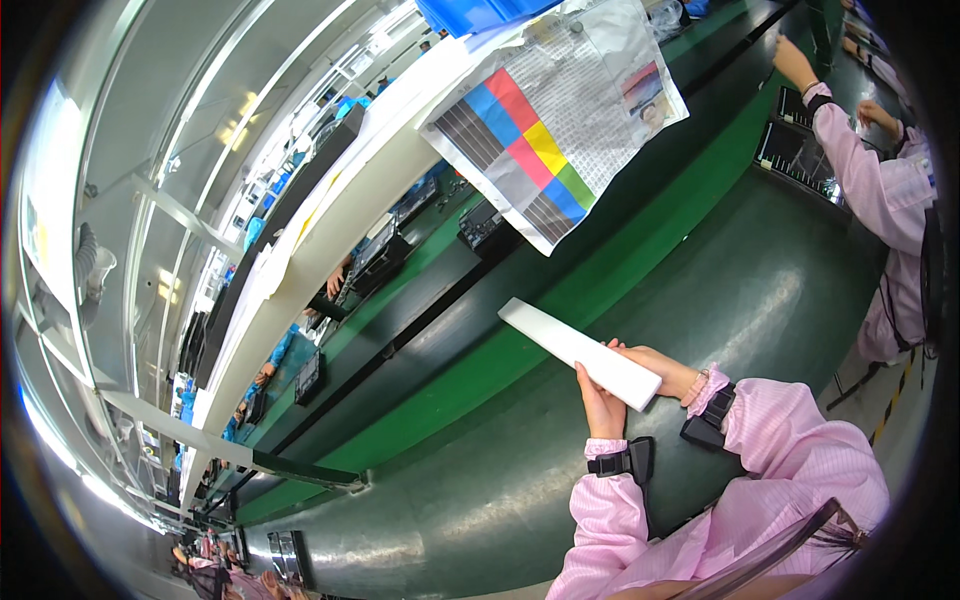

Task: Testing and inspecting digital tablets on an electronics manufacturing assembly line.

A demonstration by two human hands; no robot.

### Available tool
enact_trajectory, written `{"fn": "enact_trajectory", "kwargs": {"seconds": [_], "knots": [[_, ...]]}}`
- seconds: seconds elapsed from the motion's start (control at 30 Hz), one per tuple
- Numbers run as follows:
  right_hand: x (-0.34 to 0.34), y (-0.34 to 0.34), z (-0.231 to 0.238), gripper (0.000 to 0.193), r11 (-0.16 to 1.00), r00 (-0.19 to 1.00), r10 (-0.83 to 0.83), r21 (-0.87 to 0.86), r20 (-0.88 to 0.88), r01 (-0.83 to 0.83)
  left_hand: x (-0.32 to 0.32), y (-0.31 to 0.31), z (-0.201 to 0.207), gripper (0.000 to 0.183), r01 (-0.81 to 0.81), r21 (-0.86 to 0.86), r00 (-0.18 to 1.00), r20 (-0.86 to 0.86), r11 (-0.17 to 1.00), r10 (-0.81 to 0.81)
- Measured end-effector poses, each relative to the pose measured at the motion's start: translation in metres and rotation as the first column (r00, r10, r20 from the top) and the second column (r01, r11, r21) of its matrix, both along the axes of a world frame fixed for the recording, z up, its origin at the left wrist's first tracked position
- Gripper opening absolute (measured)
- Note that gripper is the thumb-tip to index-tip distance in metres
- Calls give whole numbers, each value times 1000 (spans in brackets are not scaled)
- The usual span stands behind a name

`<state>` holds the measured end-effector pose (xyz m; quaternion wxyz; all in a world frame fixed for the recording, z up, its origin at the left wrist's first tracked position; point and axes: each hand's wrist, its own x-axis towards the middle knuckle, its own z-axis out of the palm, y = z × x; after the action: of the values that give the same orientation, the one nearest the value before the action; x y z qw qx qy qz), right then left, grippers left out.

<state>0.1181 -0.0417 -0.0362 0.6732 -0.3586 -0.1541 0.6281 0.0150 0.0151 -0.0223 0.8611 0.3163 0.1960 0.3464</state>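
The white bar (572, 346) slants over the green bench (440, 490), its near half held between my left grip (602, 408) and my right grip (664, 373), with a printed sheet (600, 120) hanging beyond and a pink-sleeved co-worker (872, 195) off to the right.
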Motion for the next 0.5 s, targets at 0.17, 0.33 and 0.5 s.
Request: {"fn": "enact_trajectory", "kwargs": {"seconds": [0.17,0.33,0.5], "knots": [[-5,3,4,36,999,1000,9,31,16,-9,-5,2,3,57,-10,-3,1000,13,1000,10],[-2,1,5,36,1000,1000,15,27,20,-15,-2,1,1,57,-4,3,1000,25,1000,4],[-3,1,2,36,1000,1000,-1,9,-11,1,-2,1,0,58,-1,-3,1000,18,1000,1]]}}
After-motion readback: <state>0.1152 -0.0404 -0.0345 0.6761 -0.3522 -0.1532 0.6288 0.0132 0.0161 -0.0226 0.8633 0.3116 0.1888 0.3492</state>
